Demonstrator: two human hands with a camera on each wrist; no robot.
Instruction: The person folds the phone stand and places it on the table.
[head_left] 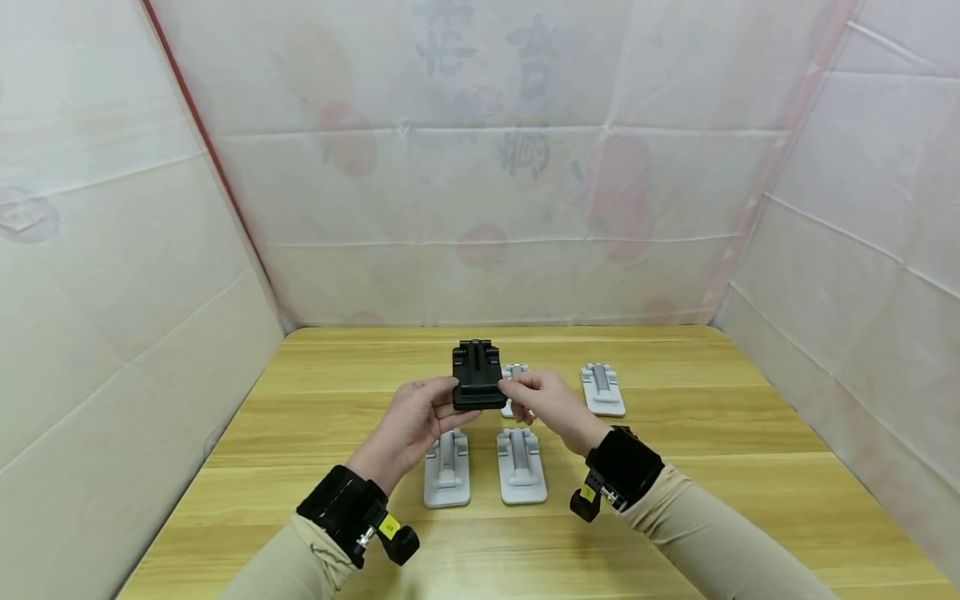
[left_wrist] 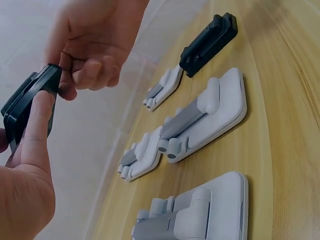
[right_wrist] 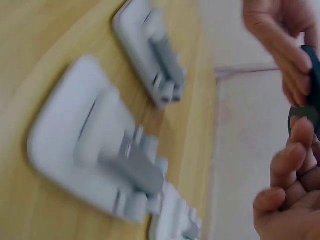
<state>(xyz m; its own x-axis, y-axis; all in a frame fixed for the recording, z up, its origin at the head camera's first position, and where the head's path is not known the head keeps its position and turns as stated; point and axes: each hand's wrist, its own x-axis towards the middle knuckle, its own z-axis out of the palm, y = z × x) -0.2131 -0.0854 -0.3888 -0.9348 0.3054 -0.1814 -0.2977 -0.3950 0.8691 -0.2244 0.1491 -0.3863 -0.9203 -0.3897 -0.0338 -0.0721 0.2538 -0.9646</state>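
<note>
A black folding stand (head_left: 478,375) is being held in the air above the middle of a wooden table (head_left: 750,467), gripped between two bare hands. The left hand (head_left: 408,427) is curling around the stand's left edge, thumb on top and fingers underneath, while the right hand (head_left: 549,402) is pinching the right edge between thumb and bent fingertips. The left wrist view is showing the same hold from below, with a finger of the left hand lying along the dark plate (left_wrist: 27,102) and the other hand's fingertips (left_wrist: 90,70) pressing on its rim.

Nearest the person, beige sleeves and black wrist straps are framing the scene. Just beyond them, two white stands are lying flat side by side on the table: one front left (head_left: 447,469) and one front right (head_left: 522,467), directly beneath the raised hands and not touching them. Farther back, a third white stand (head_left: 514,372) is sitting partly hidden behind the right hand's fingers, and a fourth (head_left: 602,389) is lying to its right, apart from the others. The left wrist camera is also catching a second black stand (left_wrist: 210,42) resting on the table past the white ones. The right wrist picture is blurred, showing white stands (right_wrist: 95,160) on the wood and fingers (right_wrist: 295,150) curling at a dark edge. Creased white sheeting (head_left: 480,167) is walling in the table at the back and both sides.
</note>
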